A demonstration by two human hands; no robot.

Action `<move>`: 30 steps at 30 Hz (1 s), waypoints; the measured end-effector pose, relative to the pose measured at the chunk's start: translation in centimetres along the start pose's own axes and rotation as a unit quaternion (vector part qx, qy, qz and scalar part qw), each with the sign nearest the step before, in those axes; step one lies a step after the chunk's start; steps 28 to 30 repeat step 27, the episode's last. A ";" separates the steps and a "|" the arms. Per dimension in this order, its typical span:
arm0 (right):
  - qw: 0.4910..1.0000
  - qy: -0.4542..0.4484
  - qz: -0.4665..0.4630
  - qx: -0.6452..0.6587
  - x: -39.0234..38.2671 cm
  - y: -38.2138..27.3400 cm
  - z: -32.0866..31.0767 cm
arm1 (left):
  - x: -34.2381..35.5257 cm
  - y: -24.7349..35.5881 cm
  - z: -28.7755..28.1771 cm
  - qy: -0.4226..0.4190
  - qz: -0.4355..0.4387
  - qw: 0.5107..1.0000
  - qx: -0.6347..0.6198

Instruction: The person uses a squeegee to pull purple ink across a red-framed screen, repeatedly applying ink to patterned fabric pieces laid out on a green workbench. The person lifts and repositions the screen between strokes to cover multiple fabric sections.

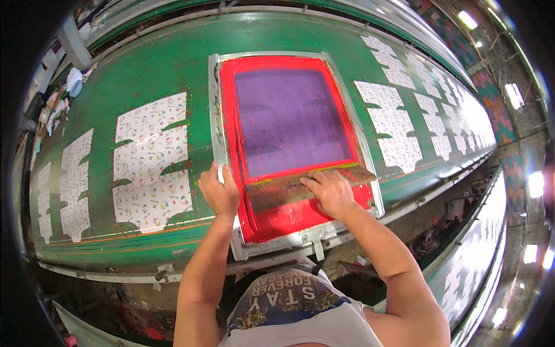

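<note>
A screen-printing frame with pale metal bars lies flat on the long green table. Its mesh looks purple in the middle and is bordered by bright red. Red ink covers the near end. My left hand is closed on the left bar of the frame. A wide wooden squeegee spans the near part of the screen, tilted and smeared with ink. My right hand grips it right of its middle. The squeegee's lower edge is hidden.
Printed white fabric pieces lie on the green table left of the frame. More pieces run in rows to the right. A metal rail follows the table's near edge, with a bracket on the frame beside it.
</note>
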State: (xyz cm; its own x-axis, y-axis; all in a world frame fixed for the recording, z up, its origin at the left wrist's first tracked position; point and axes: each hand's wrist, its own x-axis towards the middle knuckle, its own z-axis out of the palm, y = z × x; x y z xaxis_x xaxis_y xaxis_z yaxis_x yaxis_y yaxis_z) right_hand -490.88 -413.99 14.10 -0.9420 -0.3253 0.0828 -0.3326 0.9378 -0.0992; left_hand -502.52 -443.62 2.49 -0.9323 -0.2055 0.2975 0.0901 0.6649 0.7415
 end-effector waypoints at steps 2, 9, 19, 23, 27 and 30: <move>1.000 0.014 0.000 -0.022 4.3 2.5 0.8 | 0.2 0.2 0.0 0.019 0.004 1.000 0.017; 0.999 0.015 0.012 -0.036 19.4 11.9 2.3 | -0.1 0.5 0.0 0.017 -0.009 0.999 0.037; 0.998 -0.041 0.036 -0.044 36.7 21.4 1.8 | -0.3 0.8 0.3 0.024 -0.047 0.999 0.009; 0.998 -0.021 0.023 -0.048 39.6 23.2 1.0 | -0.2 0.9 0.3 0.025 -0.053 0.998 -0.002; 0.998 -0.034 0.027 -0.043 40.6 24.0 2.0 | -0.1 1.3 0.2 0.028 -0.038 0.999 0.018; 0.998 -0.034 0.027 -0.043 40.6 24.0 2.0 | -0.1 1.3 0.2 0.028 -0.038 0.999 0.018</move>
